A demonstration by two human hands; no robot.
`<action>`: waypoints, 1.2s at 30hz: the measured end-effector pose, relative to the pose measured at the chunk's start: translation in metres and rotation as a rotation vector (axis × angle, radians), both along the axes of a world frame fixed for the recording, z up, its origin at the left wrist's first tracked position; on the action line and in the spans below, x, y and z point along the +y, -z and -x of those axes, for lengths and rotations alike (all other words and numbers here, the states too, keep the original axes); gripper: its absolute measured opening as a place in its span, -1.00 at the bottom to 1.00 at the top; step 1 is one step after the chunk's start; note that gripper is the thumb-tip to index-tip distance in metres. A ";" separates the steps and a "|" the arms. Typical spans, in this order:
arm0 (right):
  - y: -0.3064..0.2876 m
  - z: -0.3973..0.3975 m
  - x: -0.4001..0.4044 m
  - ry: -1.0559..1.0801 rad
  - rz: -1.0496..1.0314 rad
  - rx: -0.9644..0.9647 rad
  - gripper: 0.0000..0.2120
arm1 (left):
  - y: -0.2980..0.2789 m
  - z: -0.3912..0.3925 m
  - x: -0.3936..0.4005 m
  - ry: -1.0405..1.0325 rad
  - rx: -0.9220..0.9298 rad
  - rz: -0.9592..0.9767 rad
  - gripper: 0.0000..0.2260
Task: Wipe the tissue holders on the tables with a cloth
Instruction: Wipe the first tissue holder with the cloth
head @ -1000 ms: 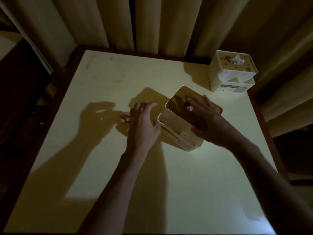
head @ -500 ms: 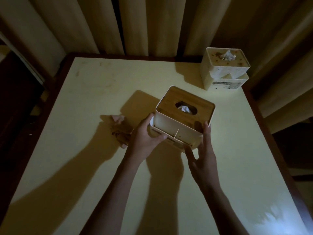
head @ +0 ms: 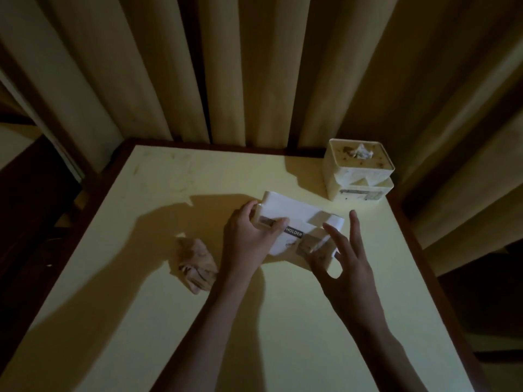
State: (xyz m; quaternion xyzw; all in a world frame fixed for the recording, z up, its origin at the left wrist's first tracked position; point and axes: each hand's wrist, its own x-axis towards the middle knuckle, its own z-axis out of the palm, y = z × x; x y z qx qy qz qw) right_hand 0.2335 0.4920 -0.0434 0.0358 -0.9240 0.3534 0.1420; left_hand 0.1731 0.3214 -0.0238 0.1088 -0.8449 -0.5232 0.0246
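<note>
Pale yellow laminate with a dark wooden rim forms the table (head: pixel 283 335) where a person works in dim light, both bare arms reaching in from the near edge. A white tissue holder (head: pixel 297 219) lies tipped on its side near the middle of the table, its underside or a side wall turned toward the camera and a dark label reading "HOLDER" showing on it. The left hand (head: pixel 249 239) grips the holder's left end, thumb laid across the near face and fingers curled behind the corner. The right hand (head: pixel 343 256) is spread at the holder's right end, fingers straight and fanned; its thumb appears to touch the box near a brownish patch, though the blur makes contact hard to confirm. A crumpled brownish cloth (head: pixel 196 264) lies on the table just left of the left wrist, held by neither hand. A second tissue holder (head: pixel 358 176), cream with speckled marks and a tuft of tissue poking from its top, stands upright at the far right corner, apart from the first. Heavy pleated curtains (head: pixel 254 66) hang behind the table.
</note>
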 end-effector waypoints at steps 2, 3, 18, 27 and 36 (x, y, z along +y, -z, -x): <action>-0.008 0.015 0.006 -0.032 -0.007 -0.027 -0.29 | -0.008 0.014 0.000 0.006 -0.023 -0.081 -0.37; -0.011 0.023 0.009 -0.031 0.013 -0.054 -0.27 | -0.010 0.018 -0.002 -0.007 -0.026 -0.121 -0.40; -0.043 0.097 0.032 0.005 0.051 -0.300 -0.36 | 0.084 -0.025 -0.057 -0.174 -0.107 0.429 -0.36; -0.040 0.102 0.034 -0.004 0.075 -0.321 -0.33 | 0.104 -0.044 -0.083 -0.190 0.093 0.529 -0.49; -0.041 0.097 0.030 -0.014 0.113 -0.307 -0.42 | 0.058 -0.037 -0.037 -0.211 0.237 0.052 -0.65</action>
